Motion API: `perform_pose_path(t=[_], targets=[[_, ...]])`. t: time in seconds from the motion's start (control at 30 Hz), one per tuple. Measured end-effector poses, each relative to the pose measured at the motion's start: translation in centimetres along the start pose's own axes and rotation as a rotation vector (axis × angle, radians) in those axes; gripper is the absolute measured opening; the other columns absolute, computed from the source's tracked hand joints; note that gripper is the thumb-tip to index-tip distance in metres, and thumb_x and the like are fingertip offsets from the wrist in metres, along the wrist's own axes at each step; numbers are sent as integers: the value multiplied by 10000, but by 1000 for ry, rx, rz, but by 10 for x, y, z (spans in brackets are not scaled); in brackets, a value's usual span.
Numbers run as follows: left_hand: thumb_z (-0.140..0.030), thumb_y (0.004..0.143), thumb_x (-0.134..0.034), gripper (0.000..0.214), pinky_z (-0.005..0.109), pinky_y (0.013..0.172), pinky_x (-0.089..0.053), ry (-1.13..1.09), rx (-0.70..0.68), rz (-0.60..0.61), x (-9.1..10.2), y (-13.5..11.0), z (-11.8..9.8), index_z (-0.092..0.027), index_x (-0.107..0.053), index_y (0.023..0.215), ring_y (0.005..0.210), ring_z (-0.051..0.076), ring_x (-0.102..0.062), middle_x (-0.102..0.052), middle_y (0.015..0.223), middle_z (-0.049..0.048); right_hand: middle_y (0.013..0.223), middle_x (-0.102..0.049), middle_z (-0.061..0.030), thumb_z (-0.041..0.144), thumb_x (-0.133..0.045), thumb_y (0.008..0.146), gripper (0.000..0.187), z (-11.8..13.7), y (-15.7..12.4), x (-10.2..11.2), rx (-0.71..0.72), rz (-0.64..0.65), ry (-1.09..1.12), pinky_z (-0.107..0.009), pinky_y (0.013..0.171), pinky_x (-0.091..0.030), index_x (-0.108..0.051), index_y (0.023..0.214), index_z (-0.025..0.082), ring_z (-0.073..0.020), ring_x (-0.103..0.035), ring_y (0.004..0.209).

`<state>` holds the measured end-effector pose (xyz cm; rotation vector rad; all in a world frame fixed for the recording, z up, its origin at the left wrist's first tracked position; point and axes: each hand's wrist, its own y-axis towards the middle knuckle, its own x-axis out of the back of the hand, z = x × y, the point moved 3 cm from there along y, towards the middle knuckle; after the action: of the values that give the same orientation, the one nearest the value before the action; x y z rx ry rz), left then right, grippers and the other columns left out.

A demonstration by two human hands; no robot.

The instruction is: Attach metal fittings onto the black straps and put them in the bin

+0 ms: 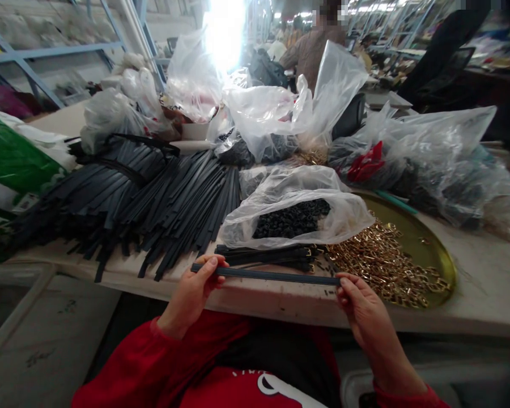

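A dark strap [276, 276] stretches level between my two hands, just in front of the table edge. My left hand [200, 286] pinches it near its left end, thumb on top. At the other end, my right hand [359, 294] grips the tip between thumb and fingers. Behind the strap lies a small stack of straps with gold buckles [272, 256]. Past that stack sits an open clear plastic bag [344, 209] of small black loops [291, 220]. Gold buckles [378, 260] are heaped on a round gold tray [440, 255] near my right hand.
Large bundles of dark straps [182, 198] cover the left of the table [488, 277]. Clear plastic bags [442, 164] line the back, one beside a red piece [366, 162]. A green bag [17, 153] stands far left. A person [314, 54] is farther back.
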<state>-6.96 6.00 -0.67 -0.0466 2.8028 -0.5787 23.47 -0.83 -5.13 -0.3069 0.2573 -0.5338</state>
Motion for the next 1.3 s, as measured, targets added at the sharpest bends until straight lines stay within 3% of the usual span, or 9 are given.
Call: perform_pose_path(t=[0.1, 0.2, 0.47, 0.63, 1.03, 1.2, 1.3], targets=[[-296, 668, -700, 277, 180, 546, -478, 94, 204, 133, 6, -9, 9, -133, -627, 880, 629, 101, -610, -649, 828, 34, 556, -482, 52, 354, -721, 611, 329, 9, 7, 8, 4, -52, 58, -130, 413, -343, -596, 857, 174, -47, -396, 472], [-228, 676, -692, 278, 186, 624, -497, 58, 316, 172, 7, -16, 20, -130, -628, 928, 697, 122, -636, -662, 792, 47, 526, -474, 56, 322, -725, 597, 302, 16, 11, 11, 28, -79, 82, -122, 391, -336, -610, 832, 170, -43, -388, 452], [-45, 738, -558, 278, 204, 674, -515, -150, 434, 228, -6, -25, 26, -114, -587, 1006, 757, 137, -652, -671, 802, 86, 494, -469, 62, 271, -708, 590, 251, 16, 12, 32, 74, -142, 53, -96, 382, -350, -628, 810, 182, -38, -385, 440], [-14, 763, -485, 282, 201, 685, -519, -231, 464, 248, -10, -33, 25, -93, -569, 1020, 793, 141, -652, -664, 805, 98, 511, -469, 61, 250, -717, 534, 261, 10, 7, 41, 14, -203, 65, -98, 393, -380, -633, 774, 192, -40, -389, 451], [-21, 674, -601, 374, 228, 728, -510, -259, 416, 310, -10, -46, 32, -131, -588, 1031, 852, 157, -639, -649, 876, 60, 494, -460, 53, 242, -728, 509, 313, 0, 1, 55, -24, -210, 25, -107, 384, -398, -646, 809, 208, -47, -389, 438], [-170, 692, -697, 317, 235, 716, -491, -147, 210, 337, -11, -44, 32, -155, -612, 997, 788, 136, -628, -649, 842, 36, 494, -470, 66, 288, -738, 516, 343, -6, -4, 55, -45, -179, 17, -113, 408, -389, -613, 822, 198, -42, -393, 437], [-243, 710, -694, 227, 224, 717, -473, -36, 52, 335, -12, -36, 20, -138, -644, 904, 750, 115, -607, -650, 820, 34, 492, -462, 69, 364, -726, 557, 377, -18, -15, 41, -105, -61, -62, -131, 395, -340, -580, 853, 183, -50, -389, 437]])
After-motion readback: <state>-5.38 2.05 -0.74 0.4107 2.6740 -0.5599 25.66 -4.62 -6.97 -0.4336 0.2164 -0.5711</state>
